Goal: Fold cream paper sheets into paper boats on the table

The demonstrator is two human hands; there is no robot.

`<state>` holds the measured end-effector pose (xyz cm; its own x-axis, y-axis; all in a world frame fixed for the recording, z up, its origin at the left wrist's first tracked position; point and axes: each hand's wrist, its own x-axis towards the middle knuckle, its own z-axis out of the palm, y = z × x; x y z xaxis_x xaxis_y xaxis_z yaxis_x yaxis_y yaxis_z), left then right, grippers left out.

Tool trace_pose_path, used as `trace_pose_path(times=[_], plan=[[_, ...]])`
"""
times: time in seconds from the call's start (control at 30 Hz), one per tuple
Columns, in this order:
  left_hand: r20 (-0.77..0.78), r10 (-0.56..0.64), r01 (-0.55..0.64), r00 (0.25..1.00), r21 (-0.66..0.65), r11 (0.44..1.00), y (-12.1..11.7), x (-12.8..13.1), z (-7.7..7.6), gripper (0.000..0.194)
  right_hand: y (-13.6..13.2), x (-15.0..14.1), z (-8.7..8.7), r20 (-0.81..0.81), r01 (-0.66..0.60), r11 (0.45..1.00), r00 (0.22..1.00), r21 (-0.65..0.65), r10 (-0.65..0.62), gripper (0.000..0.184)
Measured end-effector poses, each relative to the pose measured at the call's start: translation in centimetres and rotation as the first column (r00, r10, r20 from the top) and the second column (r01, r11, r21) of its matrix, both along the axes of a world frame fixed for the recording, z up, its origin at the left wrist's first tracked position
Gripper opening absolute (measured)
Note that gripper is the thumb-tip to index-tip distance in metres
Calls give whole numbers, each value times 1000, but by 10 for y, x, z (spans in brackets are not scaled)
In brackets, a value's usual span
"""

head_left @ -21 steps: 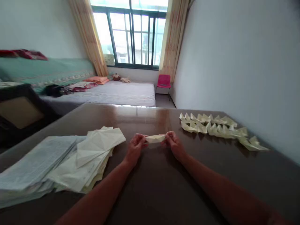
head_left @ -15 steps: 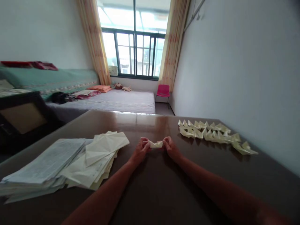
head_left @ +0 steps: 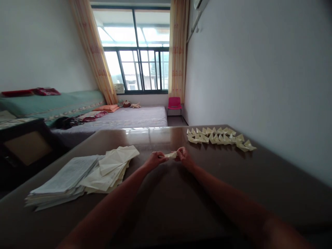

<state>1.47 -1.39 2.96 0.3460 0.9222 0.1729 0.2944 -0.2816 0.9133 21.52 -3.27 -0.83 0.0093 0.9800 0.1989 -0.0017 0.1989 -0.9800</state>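
The fingers of the left hand [head_left: 156,158] are closed on the left end of a small folded paper piece [head_left: 171,156]; the fingers of the right hand [head_left: 183,155] are closed on its right end. The piece is pale cream, spans the gap between the two hands, and is positioned above the middle of the brown tabletop [head_left: 166,200]; whether its underside contacts the surface cannot be determined. To the right of the right hand, finished folded paper shapes [head_left: 220,139] with upright points are arranged in close rows toward the far right part of the tabletop. To the left of the left hand lie creased cream sheets [head_left: 118,160], fanned and overlapping the edge of a stack of printed sheets [head_left: 66,174]. Beyond the far table edge are a bed [head_left: 142,116] with a pale cover and a pink chair [head_left: 174,102]. A dark-framed window [head_left: 149,71] is located behind them. A dark cabinet [head_left: 27,145] stands at far left.
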Motion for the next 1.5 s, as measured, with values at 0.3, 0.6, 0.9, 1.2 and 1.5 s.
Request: trace_pose_path(times=[0.3, 0.6, 0.9, 1.2, 1.5], plan=[[54, 93, -96, 994, 55, 994, -3, 8, -26, 37, -2, 10, 1, -49, -54, 997, 997, 50, 56, 28], [31, 127, -130, 991, 144, 981, 3, 6, -30, 32, -14, 19, 14, -47, -202, 979, 978, 5, 202, 31], [-11, 64, -56, 998, 343, 938, -10, 14, -26, 26, -14, 19, 14, 279, -170, 962, 954, 211, 107, 39], [-116, 49, -4, 992, 355, 935, -11, 10, -28, 22, -8, 30, 5, 587, -211, 918, 809, 336, -28, 19], [-248, 101, -5, 963, 361, 933, -11, 13, -31, 16, -4, 27, 3, 596, -145, 970, 803, 195, 0, 12]])
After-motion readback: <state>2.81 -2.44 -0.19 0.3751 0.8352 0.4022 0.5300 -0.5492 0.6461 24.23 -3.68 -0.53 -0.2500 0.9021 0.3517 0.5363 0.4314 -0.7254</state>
